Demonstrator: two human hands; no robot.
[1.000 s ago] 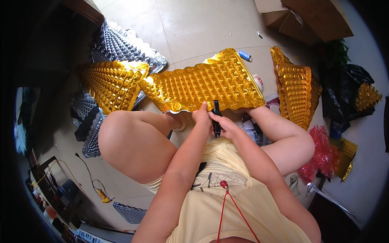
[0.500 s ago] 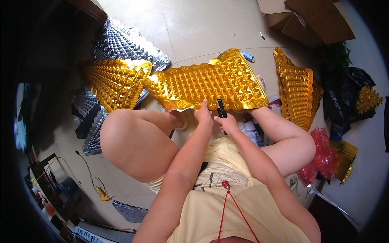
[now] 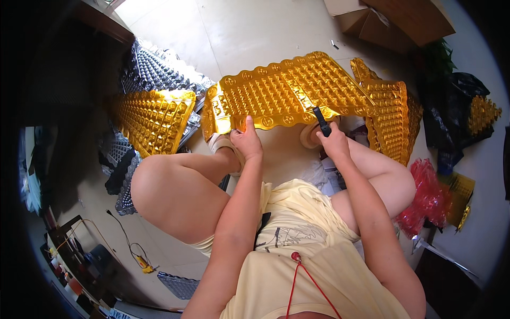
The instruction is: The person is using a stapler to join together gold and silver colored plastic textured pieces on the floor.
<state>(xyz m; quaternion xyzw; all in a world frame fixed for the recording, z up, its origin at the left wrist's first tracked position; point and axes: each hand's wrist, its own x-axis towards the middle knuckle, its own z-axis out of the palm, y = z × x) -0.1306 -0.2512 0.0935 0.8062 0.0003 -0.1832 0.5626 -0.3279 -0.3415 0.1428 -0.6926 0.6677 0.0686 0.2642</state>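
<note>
A shiny gold embossed sheet [image 3: 255, 98] with scalloped edges spans the space before my knees. A cross seam shows right of its middle, where panels seem to overlap. My left hand [image 3: 247, 142] pinches its near edge toward the left end, thumb on top and fingers mostly hidden underneath. My right hand [image 3: 334, 143] is closed round a slim black stapler-like tool [image 3: 321, 121], whose tip is at the near edge by the seam. I cannot tell whether the tool's jaws bite the sheet.
Another gold stack [image 3: 154, 119] lies at left, beside silver embossed sheets [image 3: 164, 69]. More gold sheets [image 3: 390, 114] stand at right, near a black plastic bag [image 3: 451, 117] and red plastic wrapping [image 3: 425, 196]. A cardboard box [image 3: 393, 24] is at the far right; a yellow-ended cord [image 3: 143, 263] lies left.
My hands have moved apart: the left to the left, the right rightward and up with the black tool. The gold sheet has shifted right and away, now hiding the blue item on the floor.
</note>
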